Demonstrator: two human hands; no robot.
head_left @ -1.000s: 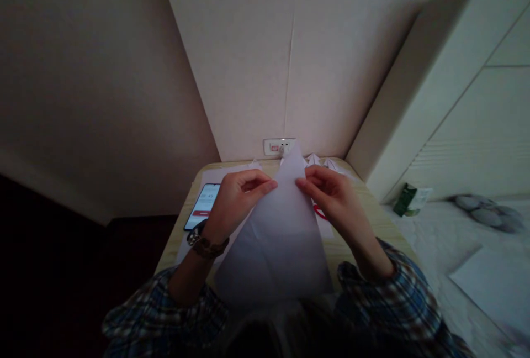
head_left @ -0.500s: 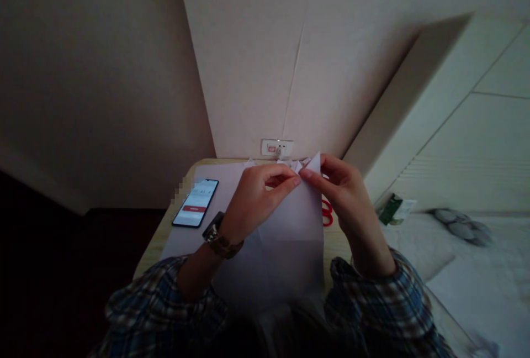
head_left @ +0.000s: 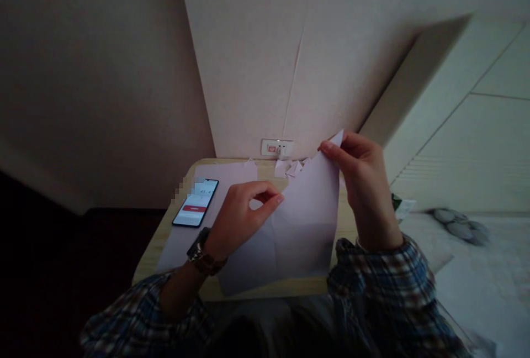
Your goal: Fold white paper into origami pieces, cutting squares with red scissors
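Note:
A large white sheet of paper (head_left: 304, 225), lightly creased, is held up over the small wooden table (head_left: 348, 225). My right hand (head_left: 356, 159) pinches its upper right corner, which is raised highest. At the sheet's left upper edge, my left hand (head_left: 248, 211) has thumb and forefinger pressed together on the paper. The left wrist carries a watch (head_left: 201, 245) and a bracelet. Beneath and to the left lies another white sheet (head_left: 226, 175). Small torn or folded paper pieces (head_left: 293, 168) sit at the table's back edge.
A phone (head_left: 195, 203) with a lit screen lies on the table's left side. Behind the table, a wall socket (head_left: 277, 148) holds a plug. To the right are a bed (head_left: 509, 247), a grey rounded object (head_left: 459, 226) and a green packet (head_left: 396, 203).
My right hand has moved up and right, lifting the sheet's corner. My left hand has shifted down and left, so the hands are farther apart. The red scissor handles are now hidden.

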